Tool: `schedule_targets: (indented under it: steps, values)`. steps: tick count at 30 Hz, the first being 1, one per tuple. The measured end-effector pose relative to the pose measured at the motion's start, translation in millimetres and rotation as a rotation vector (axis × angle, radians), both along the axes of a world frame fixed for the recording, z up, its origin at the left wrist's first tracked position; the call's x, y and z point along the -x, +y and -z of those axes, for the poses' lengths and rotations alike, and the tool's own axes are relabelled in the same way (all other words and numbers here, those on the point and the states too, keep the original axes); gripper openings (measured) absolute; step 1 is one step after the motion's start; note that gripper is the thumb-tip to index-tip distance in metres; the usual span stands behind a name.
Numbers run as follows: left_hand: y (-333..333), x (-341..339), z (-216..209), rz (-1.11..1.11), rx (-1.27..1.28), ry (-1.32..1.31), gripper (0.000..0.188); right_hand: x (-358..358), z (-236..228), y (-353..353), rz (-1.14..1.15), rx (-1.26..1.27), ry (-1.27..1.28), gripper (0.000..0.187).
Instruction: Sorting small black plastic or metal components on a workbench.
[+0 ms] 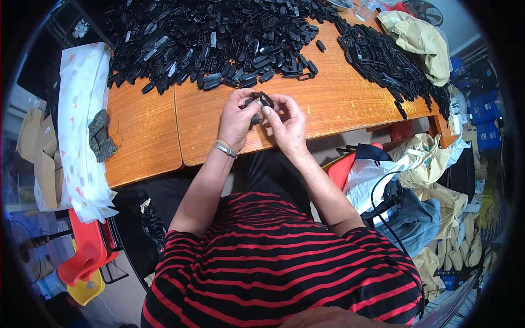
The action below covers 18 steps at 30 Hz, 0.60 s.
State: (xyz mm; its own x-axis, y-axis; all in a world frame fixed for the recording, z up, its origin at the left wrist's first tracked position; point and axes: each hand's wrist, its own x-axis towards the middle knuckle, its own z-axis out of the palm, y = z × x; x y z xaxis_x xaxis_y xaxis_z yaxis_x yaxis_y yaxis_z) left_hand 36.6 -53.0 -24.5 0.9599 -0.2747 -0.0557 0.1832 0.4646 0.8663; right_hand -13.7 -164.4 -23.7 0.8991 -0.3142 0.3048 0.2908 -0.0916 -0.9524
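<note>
Near the table's front edge, my left hand (235, 121) and my right hand (288, 127) meet, fingers pinched round a small black plastic part (264, 100). A rounded dark end shows below the fingers; whether it is one piece or two is hard to tell. My left wrist wears a metal band. Beyond the hands a large heap of black plastic parts (219, 46) covers the far side of the wooden table (145, 128). One loose black piece (320, 46) lies apart, right of that heap.
A second heap of narrow black parts (377, 60) runs along the table's right side, beside a beige sack (418, 41). Patterned white sheeting (82, 120) and a dark knitted cloth (100, 135) lie at the left edge. A red chair (85, 254) stands lower left; bags crowd the right.
</note>
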Motion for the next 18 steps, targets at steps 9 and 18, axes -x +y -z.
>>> schedule_targets:
  steps: [9,18]
  values:
    - [-6.3,3.2,14.2,0.073,-0.053,-0.031,0.022,-6.3,14.0,-11.4,0.132,0.132,-0.032,0.019]
    - [-6.3,-0.9,9.7,0.045,-0.009,0.052,0.019,-3.1,0.6,-8.9,0.090,-0.046,-0.015,0.020]
